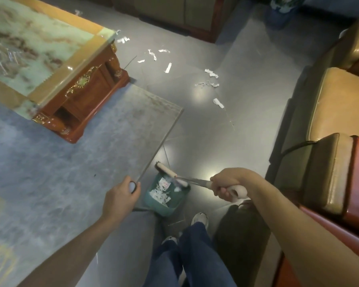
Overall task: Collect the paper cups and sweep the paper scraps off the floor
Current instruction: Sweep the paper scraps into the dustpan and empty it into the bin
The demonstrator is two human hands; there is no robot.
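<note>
**Scraps half gathered, dustpan loaded**

Right hand (226, 184) clamped on white broom handle (237, 191); left hand (120, 193) curled round dustpan pole top (132, 186). Green plastic dustpan (166, 195) already holding white paper scraps, more scraps (211, 74) scattered well beyond dustpan. Risk: tilting dustpan, spilling its load. No cups visible.

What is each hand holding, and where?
The right hand grips the broom by its handle end; the left hand grips the dustpan handle's top.

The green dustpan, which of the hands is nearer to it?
Left. The left hand grips a handle just beside the green dustpan; the right hand holds the broom farther off.
</note>
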